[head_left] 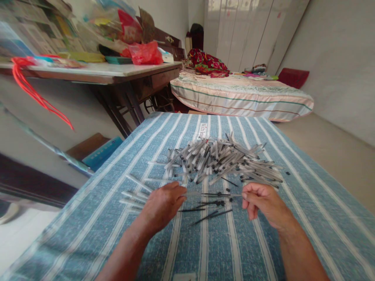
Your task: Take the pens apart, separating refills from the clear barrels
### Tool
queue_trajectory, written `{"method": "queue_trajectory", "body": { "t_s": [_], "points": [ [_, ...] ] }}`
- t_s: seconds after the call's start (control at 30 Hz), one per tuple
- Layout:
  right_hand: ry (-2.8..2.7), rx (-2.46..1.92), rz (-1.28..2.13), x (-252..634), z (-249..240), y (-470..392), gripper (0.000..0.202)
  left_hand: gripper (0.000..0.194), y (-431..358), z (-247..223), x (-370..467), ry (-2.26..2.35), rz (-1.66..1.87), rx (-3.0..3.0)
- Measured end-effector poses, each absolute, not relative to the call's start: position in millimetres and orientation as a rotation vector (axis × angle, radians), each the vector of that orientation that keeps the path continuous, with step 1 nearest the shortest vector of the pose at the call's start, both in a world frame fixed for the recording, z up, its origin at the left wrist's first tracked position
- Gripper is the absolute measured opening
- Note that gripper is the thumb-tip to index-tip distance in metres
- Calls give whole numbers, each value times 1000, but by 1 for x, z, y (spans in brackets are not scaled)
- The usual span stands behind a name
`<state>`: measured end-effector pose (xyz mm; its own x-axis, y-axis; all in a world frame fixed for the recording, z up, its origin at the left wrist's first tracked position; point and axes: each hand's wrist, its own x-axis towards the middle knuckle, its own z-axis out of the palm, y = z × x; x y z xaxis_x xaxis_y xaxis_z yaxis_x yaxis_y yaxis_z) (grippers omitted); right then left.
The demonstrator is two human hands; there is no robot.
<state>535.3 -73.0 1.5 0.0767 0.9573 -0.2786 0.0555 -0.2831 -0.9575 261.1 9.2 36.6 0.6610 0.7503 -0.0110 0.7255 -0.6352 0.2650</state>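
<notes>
My left hand (167,203) is closed on a clear pen barrel (191,193), just left of a thin black refill (210,194). The refill's right end is held in the pinched fingers of my right hand (260,201). Between the hands, several loose black refills (211,215) and small black caps (219,203) lie on the striped cloth. A large pile of clear pens with black ends (216,158) lies beyond my hands. Several clear barrels (133,197) rest left of my left hand.
The blue and white striped cloth (140,156) covers the table. A desk (117,72) with plastic bags (145,52) and hanging red cords (41,97) stands at the back left. A bed (240,93) is behind the table, and a blue box (102,153) sits low on the left.
</notes>
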Motion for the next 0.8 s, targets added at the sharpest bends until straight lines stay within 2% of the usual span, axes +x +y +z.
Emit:
{"method": "queue_trajectory", "body": {
  "t_s": [0.23,0.57,0.8],
  "points": [
    [-1116,-1624,1301,542,-4,-74,22,24,27,39,231,1516,-86,2633],
    [-1249,-1758,1124,537,-8,-69,25,35,34,20,240,1531,185,2686],
    [-1400,-1819,1022,524,-13,-65,22,32,39,18,239,1565,161,2676]
  ]
}}
